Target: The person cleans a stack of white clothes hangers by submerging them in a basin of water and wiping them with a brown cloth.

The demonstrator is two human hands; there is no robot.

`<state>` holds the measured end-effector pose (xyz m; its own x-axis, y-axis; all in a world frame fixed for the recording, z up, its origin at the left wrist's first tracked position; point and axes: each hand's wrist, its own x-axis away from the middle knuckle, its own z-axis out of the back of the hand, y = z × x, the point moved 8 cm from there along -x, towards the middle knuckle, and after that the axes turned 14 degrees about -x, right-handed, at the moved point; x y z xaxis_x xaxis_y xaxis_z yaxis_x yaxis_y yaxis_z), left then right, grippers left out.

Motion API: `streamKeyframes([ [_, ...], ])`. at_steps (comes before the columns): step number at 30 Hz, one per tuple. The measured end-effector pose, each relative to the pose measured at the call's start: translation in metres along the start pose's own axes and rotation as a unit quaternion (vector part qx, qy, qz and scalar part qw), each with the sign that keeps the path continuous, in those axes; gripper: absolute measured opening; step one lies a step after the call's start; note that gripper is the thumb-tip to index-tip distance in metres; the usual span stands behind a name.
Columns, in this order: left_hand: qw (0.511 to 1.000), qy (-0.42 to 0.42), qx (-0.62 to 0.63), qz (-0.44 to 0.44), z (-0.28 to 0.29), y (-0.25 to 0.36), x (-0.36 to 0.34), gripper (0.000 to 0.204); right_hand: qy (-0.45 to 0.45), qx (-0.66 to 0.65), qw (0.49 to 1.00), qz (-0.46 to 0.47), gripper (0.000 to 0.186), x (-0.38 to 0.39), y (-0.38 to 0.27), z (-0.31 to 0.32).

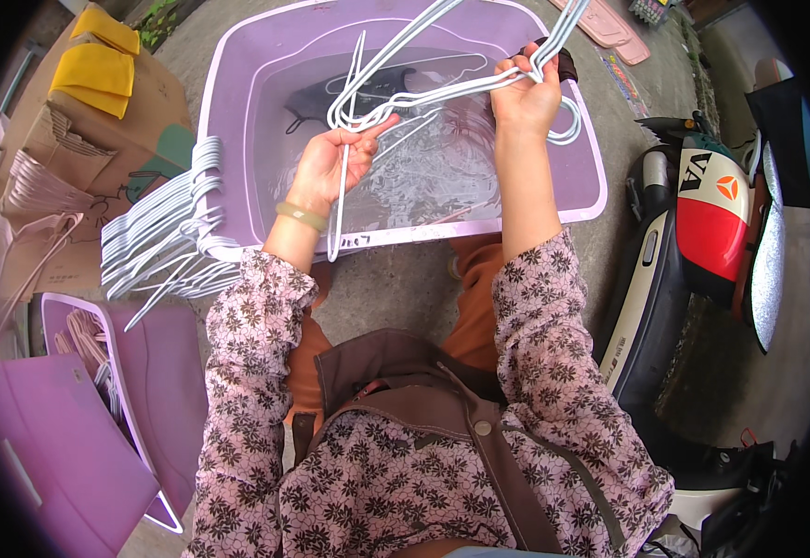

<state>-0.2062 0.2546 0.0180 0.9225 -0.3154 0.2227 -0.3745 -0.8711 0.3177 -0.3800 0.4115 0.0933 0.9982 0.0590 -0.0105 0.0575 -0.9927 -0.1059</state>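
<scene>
Head, slender hangers (451, 91) in fingers (358, 153), rounded tub (237, 79)

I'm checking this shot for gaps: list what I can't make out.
Held white hangers: some far ends are cut off by the head view's top edge.
Dark item in the purple tub: partly hidden by hangers in the head view.
Brown thing: partly behind the right hand, head view.
Lower-left box: its bottom is hidden by its walls, head view.
</scene>
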Motion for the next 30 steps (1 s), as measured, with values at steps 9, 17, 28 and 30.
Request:
streamKeyframes([
  [9,0.926,0.166,-0.338,-0.018,0.014,0.012,0.005,0.032,0.086,-0.078,0.992,-0.057,0.011,-0.021,-0.021,0.021],
  [17,0.718,0.250,-0.647,-0.061,0.017,0.017,-0.006,0.028,0.129,-0.097,0.982,-0.098,0.014,-0.013,0.006,0.025],
  [28,0.924,0.091,-0.369,-0.044,-0.001,0.012,-0.012,0.025,0.016,-0.069,0.990,-0.126,0.013,-0.010,0.011,-0.002],
  [30,0.887,0.185,-0.418,-0.068,0.015,0.024,-0.014,0.025,-0.029,-0.107,0.968,-0.224,0.010,0.006,0.029,-0.019],
])
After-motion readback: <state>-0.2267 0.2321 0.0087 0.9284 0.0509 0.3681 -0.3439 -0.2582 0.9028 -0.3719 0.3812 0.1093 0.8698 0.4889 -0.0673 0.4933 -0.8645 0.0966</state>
